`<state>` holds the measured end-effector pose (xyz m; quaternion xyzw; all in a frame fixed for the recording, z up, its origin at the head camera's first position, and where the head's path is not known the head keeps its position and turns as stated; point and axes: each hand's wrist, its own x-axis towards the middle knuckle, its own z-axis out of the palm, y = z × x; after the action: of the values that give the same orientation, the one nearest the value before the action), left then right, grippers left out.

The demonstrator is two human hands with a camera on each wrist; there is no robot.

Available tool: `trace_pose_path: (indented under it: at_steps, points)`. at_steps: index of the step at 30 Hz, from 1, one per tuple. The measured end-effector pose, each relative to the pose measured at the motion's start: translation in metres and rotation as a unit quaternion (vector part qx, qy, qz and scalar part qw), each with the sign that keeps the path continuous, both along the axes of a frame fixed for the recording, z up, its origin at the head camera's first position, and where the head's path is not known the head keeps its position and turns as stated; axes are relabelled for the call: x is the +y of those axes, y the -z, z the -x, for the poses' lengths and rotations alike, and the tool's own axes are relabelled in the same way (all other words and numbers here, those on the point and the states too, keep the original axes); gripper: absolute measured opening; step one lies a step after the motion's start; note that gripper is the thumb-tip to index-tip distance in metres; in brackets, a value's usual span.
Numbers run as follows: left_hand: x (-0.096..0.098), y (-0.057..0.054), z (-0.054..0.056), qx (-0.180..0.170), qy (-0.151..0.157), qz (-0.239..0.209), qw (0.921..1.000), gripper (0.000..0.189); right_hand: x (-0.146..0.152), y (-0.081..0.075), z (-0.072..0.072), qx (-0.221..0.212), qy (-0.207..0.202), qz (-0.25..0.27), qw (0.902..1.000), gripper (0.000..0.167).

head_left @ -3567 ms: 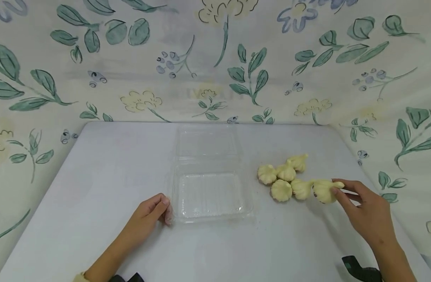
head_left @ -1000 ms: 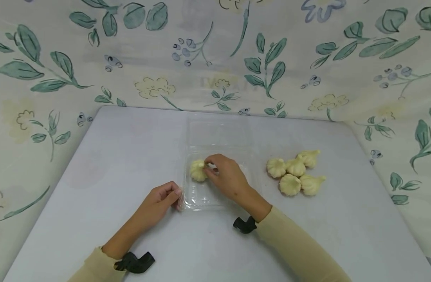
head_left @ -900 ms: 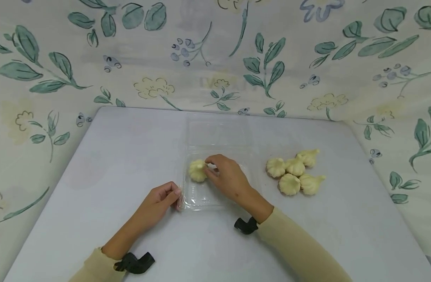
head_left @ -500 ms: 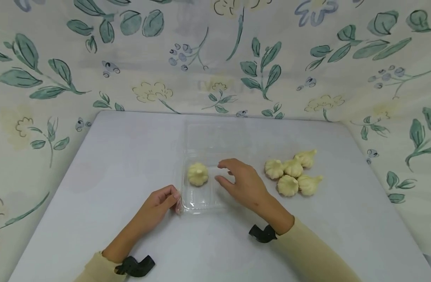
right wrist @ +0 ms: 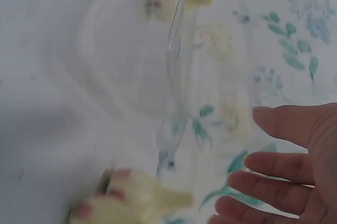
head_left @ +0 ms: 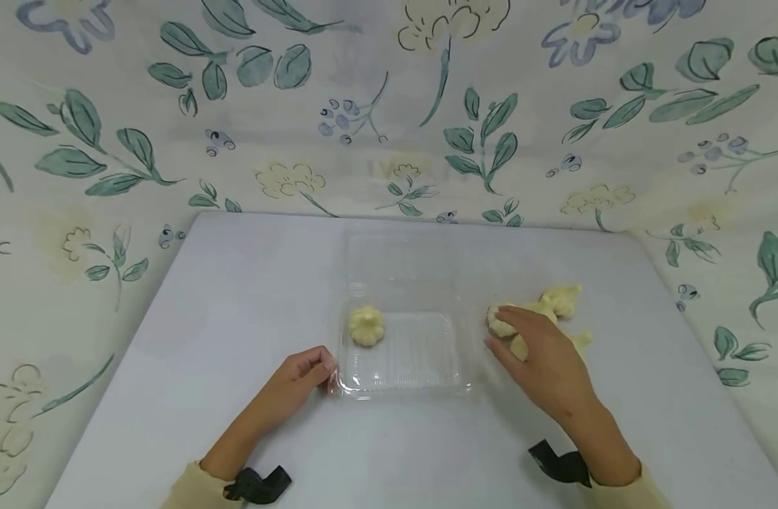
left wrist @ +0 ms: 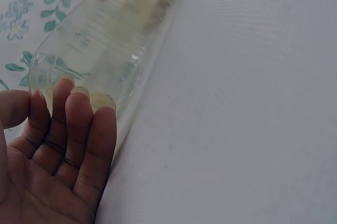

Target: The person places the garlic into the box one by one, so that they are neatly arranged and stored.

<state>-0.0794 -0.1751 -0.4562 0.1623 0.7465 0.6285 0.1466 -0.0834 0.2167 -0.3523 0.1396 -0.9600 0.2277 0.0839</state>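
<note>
A clear plastic clamshell container (head_left: pixel 420 357) lies with its lid folded back on the table. One garlic bulb (head_left: pixel 366 326) sits in its base at the left side, stem up. My left hand (head_left: pixel 295 382) pinches the container's near left edge between thumb and fingers; the left wrist view shows those fingers (left wrist: pixel 79 129) along the plastic wall. Over the group of garlic bulbs (head_left: pixel 562 301) at the right, my right hand (head_left: pixel 547 367) hovers with thumb and fingers spread, partly hiding several of them. In the right wrist view nothing is between its fingers (right wrist: pixel 274 187).
The white tabletop (head_left: pixel 249 283) has a back edge against a cloth (head_left: pixel 389 106) printed with leaves and flowers. A black wrist mount (head_left: pixel 560 463) is on the right wrist, and another mount (head_left: pixel 259 486) is on the left.
My right hand carried one garlic bulb from the group into the container and let it go. It then moved back right, over the remaining group. My left hand keeps its hold on the container.
</note>
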Motion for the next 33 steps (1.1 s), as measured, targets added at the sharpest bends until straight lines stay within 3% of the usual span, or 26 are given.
trace_pose_path:
  at_steps: [7,12,16,19,25,33]
  points:
    - [0.001,-0.002,-0.001,0.001,0.015,-0.003,0.9999,0.025,0.039,0.007,-0.023,0.000,0.066,-0.026,0.9975,0.051]
    - [0.001,-0.002,-0.001,0.001,0.010,-0.003,0.9999,0.024,0.052,0.017,-0.031,-0.039,0.096,-0.012,0.9945,0.051]
    - [0.002,-0.003,-0.001,-0.003,0.001,-0.003,1.0000,0.025,0.057,0.023,-0.032,-0.075,0.107,0.020,0.9912,0.053]
    - [0.002,-0.003,-0.001,-0.009,0.001,-0.007,0.9999,0.026,0.059,0.028,-0.028,-0.077,0.107,0.051,0.9900,0.050]
    - [-0.001,0.000,-0.001,-0.015,0.010,-0.003,0.9998,0.025,0.062,0.048,-0.022,-0.030,0.094,0.089,0.9911,0.040]
    - [-0.003,-0.001,0.002,-0.014,0.021,-0.007,0.9997,0.025,0.058,0.058,-0.017,-0.027,0.124,0.083,0.9885,0.041]
